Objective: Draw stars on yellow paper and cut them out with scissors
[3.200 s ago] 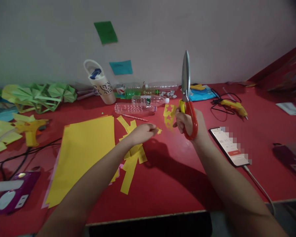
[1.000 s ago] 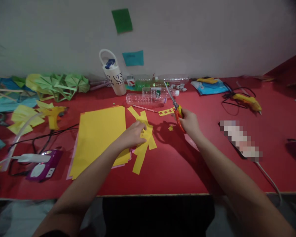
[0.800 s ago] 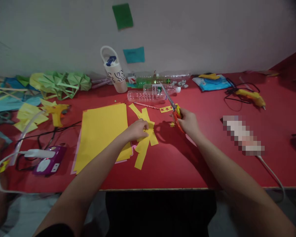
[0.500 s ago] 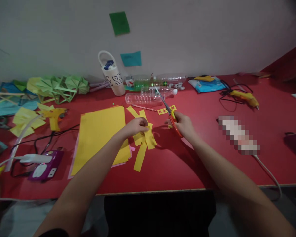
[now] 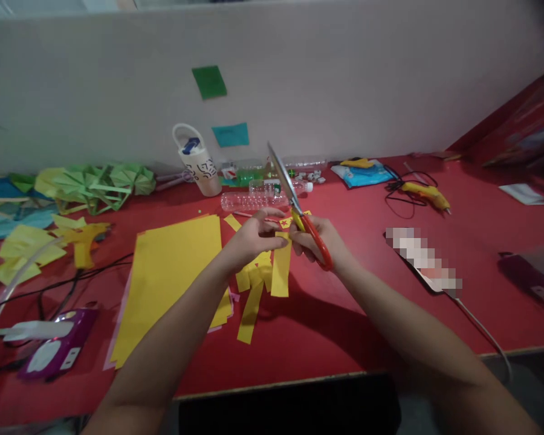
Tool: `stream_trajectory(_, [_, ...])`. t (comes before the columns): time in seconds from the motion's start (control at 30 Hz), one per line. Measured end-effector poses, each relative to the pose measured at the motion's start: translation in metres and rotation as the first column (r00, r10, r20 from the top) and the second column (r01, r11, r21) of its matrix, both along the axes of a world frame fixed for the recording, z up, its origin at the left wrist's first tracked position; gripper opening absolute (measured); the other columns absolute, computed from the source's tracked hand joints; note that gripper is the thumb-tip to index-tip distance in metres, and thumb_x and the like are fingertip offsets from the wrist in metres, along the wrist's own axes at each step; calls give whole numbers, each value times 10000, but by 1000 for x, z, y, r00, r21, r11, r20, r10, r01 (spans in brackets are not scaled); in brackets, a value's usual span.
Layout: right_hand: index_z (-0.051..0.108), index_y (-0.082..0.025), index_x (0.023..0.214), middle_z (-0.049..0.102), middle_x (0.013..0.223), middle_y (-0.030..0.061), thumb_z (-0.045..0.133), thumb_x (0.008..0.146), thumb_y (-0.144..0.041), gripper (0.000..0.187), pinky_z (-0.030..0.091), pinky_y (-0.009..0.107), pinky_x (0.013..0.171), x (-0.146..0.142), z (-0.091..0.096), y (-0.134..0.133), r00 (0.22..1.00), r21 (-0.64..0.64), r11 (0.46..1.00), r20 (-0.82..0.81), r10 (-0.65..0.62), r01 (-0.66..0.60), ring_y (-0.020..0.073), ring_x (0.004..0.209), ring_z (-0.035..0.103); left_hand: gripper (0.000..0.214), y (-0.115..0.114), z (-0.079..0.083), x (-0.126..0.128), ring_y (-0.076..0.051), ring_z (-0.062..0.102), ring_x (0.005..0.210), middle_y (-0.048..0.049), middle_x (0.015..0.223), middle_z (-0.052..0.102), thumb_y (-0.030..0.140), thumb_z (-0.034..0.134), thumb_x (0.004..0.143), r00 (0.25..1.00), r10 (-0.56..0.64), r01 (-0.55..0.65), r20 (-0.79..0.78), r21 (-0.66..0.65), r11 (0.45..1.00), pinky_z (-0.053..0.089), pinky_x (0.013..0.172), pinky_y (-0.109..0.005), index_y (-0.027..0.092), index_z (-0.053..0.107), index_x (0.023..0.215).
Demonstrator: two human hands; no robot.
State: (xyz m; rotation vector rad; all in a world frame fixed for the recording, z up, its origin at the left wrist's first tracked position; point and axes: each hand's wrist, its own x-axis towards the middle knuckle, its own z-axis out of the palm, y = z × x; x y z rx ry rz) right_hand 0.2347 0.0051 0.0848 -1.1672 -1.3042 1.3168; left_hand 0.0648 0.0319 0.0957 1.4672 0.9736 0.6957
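Note:
My left hand (image 5: 254,238) is closed in a pinch on a yellow paper strip (image 5: 281,272), which hangs down above the red table (image 5: 344,320). Close to its right, my right hand (image 5: 320,244) grips red-handled scissors (image 5: 299,211); their closed blades point up and to the left. More yellow paper strips (image 5: 251,302) lie on the table under my hands. A stack of yellow paper sheets (image 5: 172,272) lies to their left.
Clear plastic bottles (image 5: 254,199) and a patterned cup with a handle (image 5: 199,163) stand at the back by the wall. A yellow glue gun (image 5: 426,194) lies at right, another (image 5: 84,241) at left. A phone (image 5: 424,263) on a cable lies at right. Green folded paper (image 5: 100,184) lies back left.
My left hand has lifted a yellow strip off the pile. My right hand has brought the scissors in toward it, blades raised. The camera has tilted up.

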Motion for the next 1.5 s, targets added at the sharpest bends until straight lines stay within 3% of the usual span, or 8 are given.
stream_trajectory(0.2, [513,-218,645,536,430,-64,592,664,-302,117,263,193,297,3,21,5,966,156,956,-117,-232,249,59,280,375,226,0,10,18,-154,659,701,-33,772,693,314,707,674,962,-2,37,274,-125,991,531,806,-339,156,630,815])
stream_trajectory(0.3, [524,-216,658,535,440,-61,584,678,-268,82,269,200,303,6,25,3,954,192,935,-96,-284,298,67,287,388,175,0,17,23,-124,635,559,-26,764,708,263,652,696,964,-84,114,254,-107,988,527,615,-284,167,628,841])
stream_trajectory(0.43, [534,-210,658,529,437,-64,561,671,-225,33,244,195,307,9,21,0,961,179,944,-43,-273,276,64,295,389,94,0,25,20,-49,453,406,21,623,639,266,621,774,989,-76,78,126,-6,997,345,429,-196,176,604,753])
stream_trajectory(0.73, [536,-203,647,556,443,-64,586,651,-192,51,245,185,306,9,19,-2,989,112,983,12,-146,143,51,310,380,193,1,30,-1,-89,560,475,1,653,678,376,673,785,994,-104,104,-34,19,994,430,479,-208,185,651,768])
stream_trajectory(0.93, [467,-231,648,554,414,-66,587,712,-285,147,291,215,299,13,21,3,950,218,939,-226,-217,266,62,255,361,328,25,16,-11,-158,648,592,-52,706,694,497,634,746,911,246,-211,332,-138,968,474,510,-247,173,648,799])
stream_trajectory(1.03, [473,-226,653,551,423,-68,604,734,-295,169,296,215,304,13,18,6,946,218,944,-262,-190,249,57,257,357,246,20,7,-2,-156,634,605,-58,718,709,287,776,590,969,116,-79,219,-173,982,511,612,-291,160,623,736])
stream_trajectory(1.13, [486,-221,652,530,424,-77,619,737,-322,187,265,203,293,9,15,5,961,159,965,-219,-171,208,56,267,368,284,5,4,12,-188,641,709,-61,774,713,423,747,669,989,-72,83,130,-77,994,526,742,-349,175,672,787])
stream_trajectory(1.5, [484,-226,695,519,465,-72,660,762,-419,269,278,207,311,2,11,-5,985,72,983,-41,-166,169,72,311,399,367,-5,3,13,-203,633,783,-15,701,701,512,543,820,990,122,-128,-66,-88,988,458,853,-361,230,654,613])
